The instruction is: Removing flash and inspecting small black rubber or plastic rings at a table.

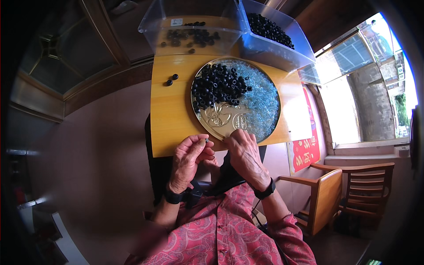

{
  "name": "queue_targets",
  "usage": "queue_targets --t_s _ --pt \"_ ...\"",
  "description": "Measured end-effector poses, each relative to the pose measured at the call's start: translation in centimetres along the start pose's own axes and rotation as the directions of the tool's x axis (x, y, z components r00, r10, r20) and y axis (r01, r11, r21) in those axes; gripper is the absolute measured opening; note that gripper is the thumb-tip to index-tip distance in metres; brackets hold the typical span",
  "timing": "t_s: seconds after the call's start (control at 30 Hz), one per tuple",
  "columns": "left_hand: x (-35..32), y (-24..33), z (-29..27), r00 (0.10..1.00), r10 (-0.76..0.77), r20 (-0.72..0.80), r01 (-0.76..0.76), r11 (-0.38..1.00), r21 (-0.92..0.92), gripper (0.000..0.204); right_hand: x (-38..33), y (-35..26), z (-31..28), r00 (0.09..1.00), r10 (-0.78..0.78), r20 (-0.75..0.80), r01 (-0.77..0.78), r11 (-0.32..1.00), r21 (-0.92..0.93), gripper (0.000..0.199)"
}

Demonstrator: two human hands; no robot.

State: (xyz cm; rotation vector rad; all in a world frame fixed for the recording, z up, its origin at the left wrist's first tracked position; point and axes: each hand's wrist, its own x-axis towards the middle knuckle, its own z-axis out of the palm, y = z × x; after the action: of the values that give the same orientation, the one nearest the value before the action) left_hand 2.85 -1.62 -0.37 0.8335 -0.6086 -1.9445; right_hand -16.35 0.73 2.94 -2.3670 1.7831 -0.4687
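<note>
A round metal tray with an embossed pattern lies on the wooden table. Small black round caps with hollow centres are heaped on its left side, and tiny clear-bluish pieces spread over its right. Just off the tray's near rim, my left hand pinches a small greyish piece between thumb and forefinger. Beside it, my right hand is closed at the near rim, its fingertips pointing down toward the tray edge. Whatever those fingers hold, if anything, is hidden.
A clear plastic bin with some black caps stands at the back left of the table. Another bin, fuller, is at the back right. Two loose black caps sit left of the tray. Wooden chairs stand to the right.
</note>
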Motion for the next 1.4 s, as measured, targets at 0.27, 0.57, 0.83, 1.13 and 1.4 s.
queue_targets --t_s 0.27,0.57,0.83,1.13,1.4 --pt "0.2 -0.2 0.1 1.0 -0.001 -0.009 0.002 1.0 0.012 0.023 0.7 -0.4 0.4 0.994 0.098 -0.048 -0.084 0.968 0.235 0.034" --pt "-0.2 0.2 0.2 1.0 -0.023 0.004 0.023 1.0 -0.014 0.024 1.2 -0.5 0.5 0.966 0.165 -0.201 -0.069 0.908 0.413 0.023" --pt "0.2 0.5 -0.5 0.998 -0.045 0.045 0.051 0.99 -0.134 0.022 2.4 -1.4 0.3 0.974 0.124 -0.19 -0.051 0.935 0.352 0.022" --pt "0.3 0.4 -0.4 0.998 -0.046 0.033 0.05 0.989 -0.136 0.02 2.8 -1.2 0.5 0.983 0.121 -0.136 -0.063 0.927 0.37 0.02" --pt "0.8 0.1 -0.1 0.999 -0.017 0.044 0.021 0.995 -0.094 0.021 5.0 1.3 0.6 0.939 0.122 -0.321 -0.09 0.989 0.113 0.047"
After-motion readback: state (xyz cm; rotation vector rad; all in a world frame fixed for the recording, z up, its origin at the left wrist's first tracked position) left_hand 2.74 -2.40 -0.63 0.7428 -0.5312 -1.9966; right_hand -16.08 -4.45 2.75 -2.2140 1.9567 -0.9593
